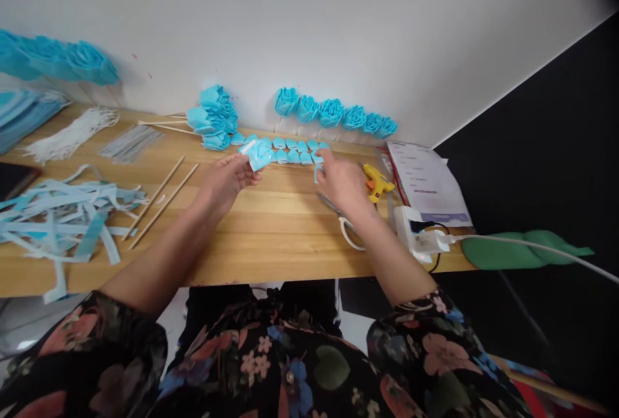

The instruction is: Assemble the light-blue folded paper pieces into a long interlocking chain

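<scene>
Floral sleeves [271, 366] low in frame; left hand [227, 176], fingers pinched on a blue folded piece [257, 155] at centre; right hand [341, 179], fingers closed on a blue strip [316, 171]; scissors [343, 221] on tabletop [271, 231] beneath the right wrist.

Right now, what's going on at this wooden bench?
A person in a floral top is working with blue folded paper pieces. The left hand holds one light blue piece above the wooden table. The right hand reaches to the row of folded blue pieces and pinches a small one. Scissors, a yellow glue gun, wooden sticks and cut blue strips lie around.
</scene>
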The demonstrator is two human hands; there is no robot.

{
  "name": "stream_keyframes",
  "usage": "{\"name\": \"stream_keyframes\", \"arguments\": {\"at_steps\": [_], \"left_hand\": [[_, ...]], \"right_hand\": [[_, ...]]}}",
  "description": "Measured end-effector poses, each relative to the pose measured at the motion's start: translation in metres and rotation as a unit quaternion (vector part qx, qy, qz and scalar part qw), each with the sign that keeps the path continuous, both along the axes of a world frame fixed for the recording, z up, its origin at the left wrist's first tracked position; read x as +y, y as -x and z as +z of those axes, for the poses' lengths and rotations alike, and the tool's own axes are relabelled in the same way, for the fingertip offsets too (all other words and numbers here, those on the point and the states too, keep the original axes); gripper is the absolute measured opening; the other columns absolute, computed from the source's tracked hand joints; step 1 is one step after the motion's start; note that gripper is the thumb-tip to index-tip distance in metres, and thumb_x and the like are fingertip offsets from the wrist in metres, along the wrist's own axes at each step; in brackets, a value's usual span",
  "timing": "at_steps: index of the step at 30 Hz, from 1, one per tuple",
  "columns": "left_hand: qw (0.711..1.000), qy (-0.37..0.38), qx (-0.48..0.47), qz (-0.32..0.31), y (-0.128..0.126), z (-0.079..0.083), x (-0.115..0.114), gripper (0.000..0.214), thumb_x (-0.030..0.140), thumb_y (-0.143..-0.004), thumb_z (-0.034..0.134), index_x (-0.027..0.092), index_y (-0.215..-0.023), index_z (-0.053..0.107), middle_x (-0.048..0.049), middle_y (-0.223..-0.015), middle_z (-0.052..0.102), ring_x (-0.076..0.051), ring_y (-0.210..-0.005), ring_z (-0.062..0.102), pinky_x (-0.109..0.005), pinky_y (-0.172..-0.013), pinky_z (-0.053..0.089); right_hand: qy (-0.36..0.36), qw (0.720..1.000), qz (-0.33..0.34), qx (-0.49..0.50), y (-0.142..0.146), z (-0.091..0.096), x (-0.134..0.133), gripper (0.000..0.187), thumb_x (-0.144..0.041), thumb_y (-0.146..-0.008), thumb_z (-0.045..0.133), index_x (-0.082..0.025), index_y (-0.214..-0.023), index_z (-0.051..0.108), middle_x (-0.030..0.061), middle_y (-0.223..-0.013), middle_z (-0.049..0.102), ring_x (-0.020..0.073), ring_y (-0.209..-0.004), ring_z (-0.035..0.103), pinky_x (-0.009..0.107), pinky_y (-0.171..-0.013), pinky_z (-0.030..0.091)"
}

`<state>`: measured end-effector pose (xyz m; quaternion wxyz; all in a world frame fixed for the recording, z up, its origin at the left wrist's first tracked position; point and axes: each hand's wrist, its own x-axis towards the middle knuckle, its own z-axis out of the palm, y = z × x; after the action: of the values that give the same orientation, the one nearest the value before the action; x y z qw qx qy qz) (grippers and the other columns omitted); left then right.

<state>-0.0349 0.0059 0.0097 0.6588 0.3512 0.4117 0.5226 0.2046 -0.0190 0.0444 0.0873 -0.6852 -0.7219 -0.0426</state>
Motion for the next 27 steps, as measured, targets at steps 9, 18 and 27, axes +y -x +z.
{"name": "stream_keyframes", "arguments": {"at_steps": [9,18,27], "left_hand": [[1.000,0.005,-0.003,-0.001,0.001,0.005,0.000,0.011,0.021,-0.085,0.061,0.014,-0.077,0.061,-0.0032,-0.067,0.068,-0.013,-0.057,0.063,-0.025,-0.060,0.049],[1.000,0.011,0.002,-0.025,0.001,0.006,-0.003,0.015,0.021,-0.089,0.062,0.014,-0.076,0.061,-0.0034,-0.068,0.068,-0.013,-0.060,0.065,-0.024,-0.061,0.050],[0.999,0.022,-0.003,-0.029,0.000,0.000,-0.001,0.015,0.022,-0.087,0.065,0.014,-0.076,0.060,-0.0026,-0.070,0.068,-0.013,-0.061,0.065,-0.025,-0.061,0.050]], "right_hand": [[0.047,0.973,0.100,0.203,0.009,0.000,-0.004,0.031,-0.031,-0.098,0.053,-0.021,-0.123,0.069,0.0055,-0.094,0.077,0.0195,-0.080,0.068,0.030,-0.073,0.044],[0.203,0.941,0.246,0.110,0.024,-0.005,0.020,0.026,-0.017,-0.091,0.058,-0.022,-0.112,0.073,0.0047,-0.103,0.077,0.0185,-0.090,0.066,0.029,-0.076,0.041],[0.276,0.918,0.274,0.071,0.029,-0.012,0.025,0.022,-0.013,-0.081,0.060,-0.021,-0.099,0.070,0.0007,-0.085,0.072,0.0130,-0.070,0.056,0.026,-0.062,0.030]]}}
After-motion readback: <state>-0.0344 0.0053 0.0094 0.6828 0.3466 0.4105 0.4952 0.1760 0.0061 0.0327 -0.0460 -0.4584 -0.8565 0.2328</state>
